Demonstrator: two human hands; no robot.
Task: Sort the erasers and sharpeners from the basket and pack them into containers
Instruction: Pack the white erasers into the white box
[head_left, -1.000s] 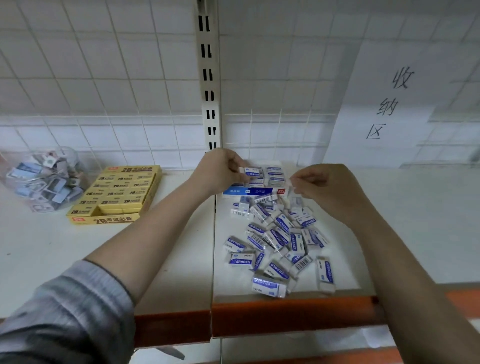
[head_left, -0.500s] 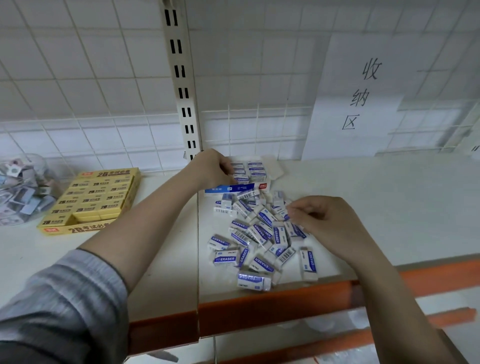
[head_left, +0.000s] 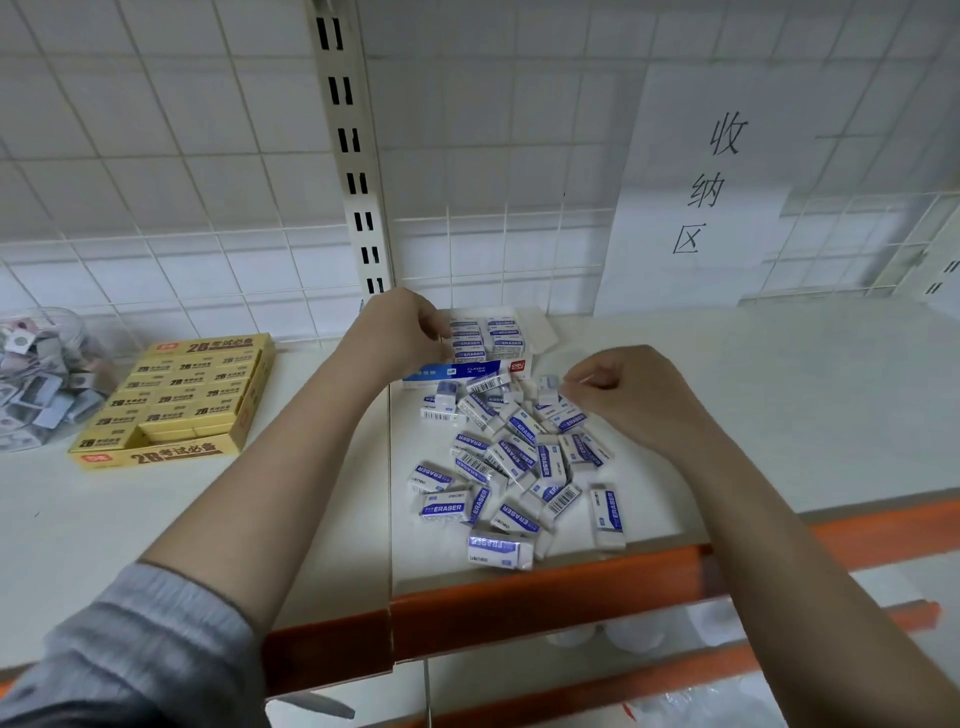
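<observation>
A blue and white eraser box (head_left: 470, 370) stands open at the back of the shelf, with rows of erasers (head_left: 503, 332) packed inside. My left hand (head_left: 397, 332) grips its left side, fingertips touching the packed erasers. In front of the box lies a loose pile of white erasers with blue sleeves (head_left: 519, 457). Just right of the box's front corner, my right hand (head_left: 631, 395) has curled fingers that pinch a small white eraser (head_left: 549, 385) at the top of the pile.
A yellow box of 2B erasers (head_left: 176, 400) sits to the left, and a clear tub of mixed small items (head_left: 36, 379) lies at the far left. The shelf's orange front edge (head_left: 571, 587) runs below the pile. A wire grid backs the shelf.
My right hand dropped from beside the box into the pile, then rose again toward the box's front corner. My left hand stayed at the box.
</observation>
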